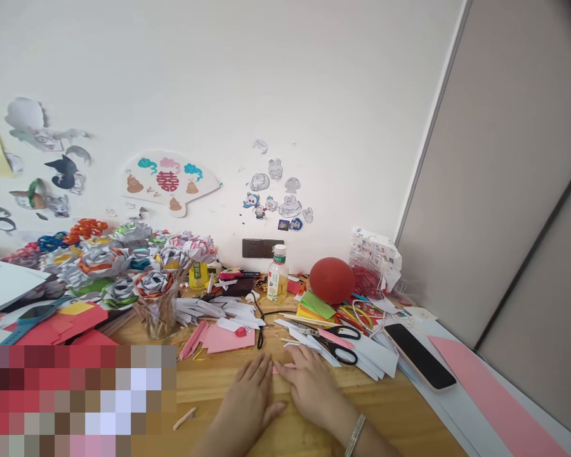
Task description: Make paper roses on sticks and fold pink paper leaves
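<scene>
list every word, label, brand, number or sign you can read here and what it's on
"囍", in red: on the fan-shaped cutout; the small brown marks below it are too small to make out.
Clear bottle, label: too small to read.
Yellow container, label: too small to read.
Printed plastic bag: too blurred to read.

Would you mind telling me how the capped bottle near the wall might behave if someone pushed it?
The bottle is taller than it is wide, so a push near its white cap may tip it. Its rounded sides suggest it could roll once down. The cap being on, spilling seems unlikely.
</scene>
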Demonstrator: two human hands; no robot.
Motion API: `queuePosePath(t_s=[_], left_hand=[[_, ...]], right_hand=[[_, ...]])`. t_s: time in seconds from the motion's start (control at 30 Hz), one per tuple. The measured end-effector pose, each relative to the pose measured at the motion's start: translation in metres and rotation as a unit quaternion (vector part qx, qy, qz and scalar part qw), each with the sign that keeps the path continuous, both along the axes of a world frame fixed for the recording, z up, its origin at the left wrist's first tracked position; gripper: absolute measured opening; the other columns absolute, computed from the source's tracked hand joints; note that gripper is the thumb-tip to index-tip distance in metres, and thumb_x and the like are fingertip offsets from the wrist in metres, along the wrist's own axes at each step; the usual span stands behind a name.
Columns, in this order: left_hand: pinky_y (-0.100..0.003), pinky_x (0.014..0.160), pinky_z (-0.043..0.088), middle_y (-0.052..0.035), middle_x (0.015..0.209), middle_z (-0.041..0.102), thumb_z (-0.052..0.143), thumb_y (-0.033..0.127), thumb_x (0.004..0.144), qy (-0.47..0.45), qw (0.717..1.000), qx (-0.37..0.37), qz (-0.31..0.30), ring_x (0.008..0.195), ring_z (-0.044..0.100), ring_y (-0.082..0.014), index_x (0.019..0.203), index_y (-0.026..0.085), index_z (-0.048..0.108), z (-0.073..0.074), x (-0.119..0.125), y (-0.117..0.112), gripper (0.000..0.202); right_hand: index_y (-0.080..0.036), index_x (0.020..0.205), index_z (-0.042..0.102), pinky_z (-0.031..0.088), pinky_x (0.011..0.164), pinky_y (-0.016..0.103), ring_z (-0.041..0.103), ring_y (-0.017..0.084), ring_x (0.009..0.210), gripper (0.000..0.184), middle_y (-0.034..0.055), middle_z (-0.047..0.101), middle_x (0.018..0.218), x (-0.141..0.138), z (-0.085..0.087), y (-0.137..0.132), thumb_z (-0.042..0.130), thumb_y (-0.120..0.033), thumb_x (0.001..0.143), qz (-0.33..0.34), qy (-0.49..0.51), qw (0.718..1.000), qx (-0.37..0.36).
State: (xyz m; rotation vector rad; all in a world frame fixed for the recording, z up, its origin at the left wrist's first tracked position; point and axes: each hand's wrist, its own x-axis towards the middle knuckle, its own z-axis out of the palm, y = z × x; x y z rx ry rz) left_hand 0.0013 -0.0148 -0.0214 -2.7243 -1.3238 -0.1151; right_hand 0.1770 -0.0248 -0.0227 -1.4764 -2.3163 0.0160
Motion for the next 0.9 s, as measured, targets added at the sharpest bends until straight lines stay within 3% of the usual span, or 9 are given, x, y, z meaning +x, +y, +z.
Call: queuePosePath(t_s=[0.07, 0.17, 0.37, 0.5, 0.6, 0.7, 0.8, 0.9], left_hand=[[-0.045, 0.107, 0.031, -0.017, 0.146, 0.03, 0.037, 0.061, 0.088, -0.013, 0.999, -0.037, -0.019, 0.133, 0.033, -0.0295, 0.139, 0.014, 0.036, 0.002, -0.008, -0.005, 0.07], [-0.047, 0.11, 0.024, -0.0153, 0.148, 0.017, 0.029, 0.063, 0.088, -0.015, 0.994, -0.105, -0.021, 0.137, 0.024, -0.0287, 0.143, 0.014, 0.027, 0.014, -0.018, -0.009, 0.074], [-0.049, 0.11, 0.021, -0.0128, 0.148, 0.017, 0.045, 0.047, 0.085, 0.035, 0.978, -0.201, 0.036, 0.137, 0.02, -0.0277, 0.142, 0.017, 0.027, 0.046, -0.025, -0.014, 0.067], [-0.053, 0.11, 0.017, -0.0127, 0.148, 0.018, 0.049, 0.038, 0.081, 0.073, 0.972, -0.211, 0.078, 0.138, 0.019, -0.0283, 0.141, 0.016, 0.029, 0.057, -0.025, -0.021, 0.068], [-0.054, 0.109, 0.02, -0.0155, 0.147, 0.024, 0.052, 0.038, 0.08, 0.071, 0.976, -0.183, 0.098, 0.137, 0.023, -0.0296, 0.139, 0.014, 0.035, 0.053, -0.026, -0.019, 0.066], [-0.053, 0.106, 0.027, -0.0203, 0.141, 0.04, 0.049, 0.029, 0.085, 0.047, 0.983, -0.107, 0.141, 0.131, 0.036, -0.0322, 0.131, 0.01, 0.049, 0.043, -0.025, -0.008, 0.05], [-0.042, 0.098, 0.039, -0.0153, 0.123, 0.06, 0.038, 0.019, 0.091, -0.016, 0.988, -0.066, 0.141, 0.117, 0.053, -0.0271, 0.11, 0.014, 0.064, 0.031, -0.021, 0.003, 0.033], [-0.034, 0.089, 0.043, -0.0103, 0.107, 0.066, 0.038, 0.017, 0.091, -0.078, 0.987, -0.058, 0.125, 0.102, 0.059, -0.0228, 0.095, 0.016, 0.066, 0.019, -0.016, 0.01, 0.029]], right_hand=[[-0.034, 0.128, 0.051, 0.032, 0.099, 0.042, 0.039, 0.027, 0.122, 0.042, 0.0047, 0.041, 0.14, 0.01, 0.002, -0.006, 0.054, -0.033, 0.086, 0.015, -0.019, 1.0, -0.006], [-0.036, 0.128, 0.052, 0.029, 0.101, 0.044, 0.035, 0.028, 0.124, 0.042, 0.0044, 0.039, 0.143, 0.023, 0.002, -0.01, 0.054, -0.037, 0.086, -0.009, -0.007, 1.0, -0.023], [-0.034, 0.127, 0.054, 0.029, 0.103, 0.041, 0.038, 0.025, 0.121, 0.039, 0.0023, 0.044, 0.139, 0.03, 0.004, -0.012, 0.052, -0.035, 0.088, -0.011, 0.001, 1.0, -0.026], [-0.033, 0.126, 0.055, 0.03, 0.102, 0.04, 0.039, 0.024, 0.12, 0.037, 0.0021, 0.046, 0.138, 0.027, 0.008, -0.012, 0.052, -0.033, 0.089, -0.003, 0.0, 1.0, -0.027], [-0.033, 0.124, 0.056, 0.031, 0.101, 0.041, 0.04, 0.025, 0.118, 0.035, 0.0015, 0.048, 0.136, 0.026, 0.01, -0.012, 0.053, -0.033, 0.088, 0.004, 0.001, 1.0, -0.027], [-0.031, 0.12, 0.06, 0.031, 0.1, 0.042, 0.041, 0.026, 0.117, 0.033, 0.0015, 0.048, 0.136, 0.023, 0.01, -0.011, 0.055, -0.034, 0.088, 0.006, 0.006, 1.0, -0.023], [-0.029, 0.116, 0.062, 0.033, 0.099, 0.039, 0.043, 0.024, 0.113, 0.03, 0.0019, 0.053, 0.129, 0.02, 0.009, -0.008, 0.056, -0.031, 0.087, 0.008, 0.014, 1.0, -0.018], [-0.027, 0.111, 0.064, 0.036, 0.095, 0.034, 0.045, 0.022, 0.109, 0.026, 0.0017, 0.057, 0.122, 0.015, 0.007, -0.006, 0.058, -0.026, 0.086, 0.012, 0.019, 1.0, -0.011]])
